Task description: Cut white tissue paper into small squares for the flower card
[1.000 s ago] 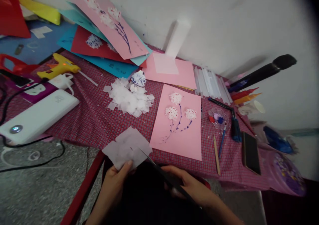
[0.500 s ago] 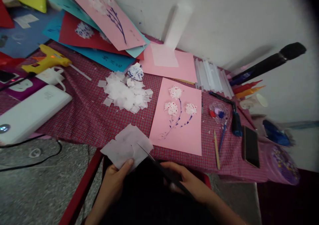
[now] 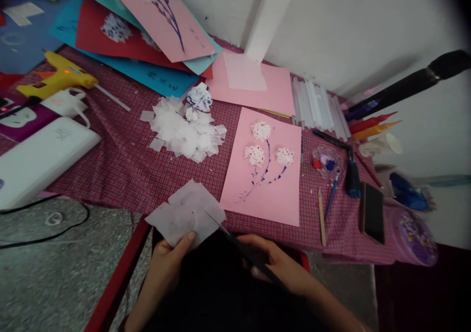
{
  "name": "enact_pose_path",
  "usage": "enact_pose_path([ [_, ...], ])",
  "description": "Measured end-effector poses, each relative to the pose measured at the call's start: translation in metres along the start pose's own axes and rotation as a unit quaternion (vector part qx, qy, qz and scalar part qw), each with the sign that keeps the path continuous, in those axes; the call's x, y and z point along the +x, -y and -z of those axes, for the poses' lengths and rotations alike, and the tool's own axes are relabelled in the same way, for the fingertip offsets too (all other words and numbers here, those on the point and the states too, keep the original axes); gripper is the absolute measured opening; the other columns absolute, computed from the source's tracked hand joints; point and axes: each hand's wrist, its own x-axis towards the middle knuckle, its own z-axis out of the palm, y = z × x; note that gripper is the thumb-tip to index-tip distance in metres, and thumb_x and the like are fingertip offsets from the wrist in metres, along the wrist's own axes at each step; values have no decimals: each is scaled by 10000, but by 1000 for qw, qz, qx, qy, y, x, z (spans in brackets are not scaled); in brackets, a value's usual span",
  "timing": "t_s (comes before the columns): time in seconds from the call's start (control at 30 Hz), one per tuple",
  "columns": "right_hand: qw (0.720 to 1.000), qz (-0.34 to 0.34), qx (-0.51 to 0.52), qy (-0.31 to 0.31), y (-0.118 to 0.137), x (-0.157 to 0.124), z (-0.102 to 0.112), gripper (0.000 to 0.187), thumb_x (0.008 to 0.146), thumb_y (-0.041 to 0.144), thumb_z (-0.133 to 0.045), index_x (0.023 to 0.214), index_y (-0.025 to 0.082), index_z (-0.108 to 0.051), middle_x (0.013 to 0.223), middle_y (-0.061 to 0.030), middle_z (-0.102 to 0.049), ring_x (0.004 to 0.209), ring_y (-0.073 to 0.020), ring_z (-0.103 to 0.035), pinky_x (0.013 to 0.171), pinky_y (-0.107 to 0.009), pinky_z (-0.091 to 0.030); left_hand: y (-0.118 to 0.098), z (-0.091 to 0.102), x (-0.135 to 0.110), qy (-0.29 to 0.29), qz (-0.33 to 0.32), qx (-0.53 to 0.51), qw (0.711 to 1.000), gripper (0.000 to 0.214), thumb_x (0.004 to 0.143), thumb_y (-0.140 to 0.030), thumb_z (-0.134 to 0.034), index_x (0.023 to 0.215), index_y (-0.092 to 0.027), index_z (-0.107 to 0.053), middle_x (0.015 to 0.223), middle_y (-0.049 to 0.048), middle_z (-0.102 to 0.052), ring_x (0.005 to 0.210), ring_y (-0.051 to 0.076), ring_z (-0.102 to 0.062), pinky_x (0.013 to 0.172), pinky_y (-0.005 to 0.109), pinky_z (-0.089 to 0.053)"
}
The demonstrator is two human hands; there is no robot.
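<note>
Now L hand [image 3: 167, 263] pinches thin white paper [image 3: 184, 214] by the checked cloth [image 3: 125, 170] & R hand [image 3: 275, 261] curls round black scissors (prob.) [image 3: 243, 249], tip at paper, maybe mid-cut, so next snip needs paper flat.

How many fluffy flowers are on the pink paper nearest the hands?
3 on the pink paper: top flower, lower-left flower and lower-right flower. None there looks hidden.

L hand [image 3: 167, 261] & R hand [image 3: 275, 263] both bare, forearms [image 3: 326, 300] mostly bare too. Clothing [image 3: 221, 293] over lap/torso: blk, v. dark, matte-looking; cut & fabric type too dim to tell.
</note>
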Motion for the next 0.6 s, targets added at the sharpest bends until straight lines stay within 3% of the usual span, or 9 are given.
enact_pose_path([
  [0.27,999,-15,-18,-25,-3,0,-1,428,800,366,-717,1172,196,-589,747,49,-472,630,-86,-375,578,-228,-278,4,2,1,-4,-20,9,1000,350,468,-308,-891,741,-138,-752,757,46,-774,719,190,-704,726,273,-555],
  [0.5,995,17,-69,69,3,-3,7,592,824,585,-624,1234,171,-520,920,-28,-526,777,-139,-456,656,-266,-350,16,14,9,82,-66,99,989,379,609,-350,-825,920,-148,-742,921,80,-772,872,243,-700,856,362,-535],
  [0.6,995,20,-58,80,7,-2,5,620,819,635,-594,1207,157,-515,891,-22,-507,733,-126,-445,615,-254,-337,11,13,4,84,-82,149,982,328,624,-341,-806,893,-163,-744,950,75,-769,946,268,-691,915,386,-513],
])
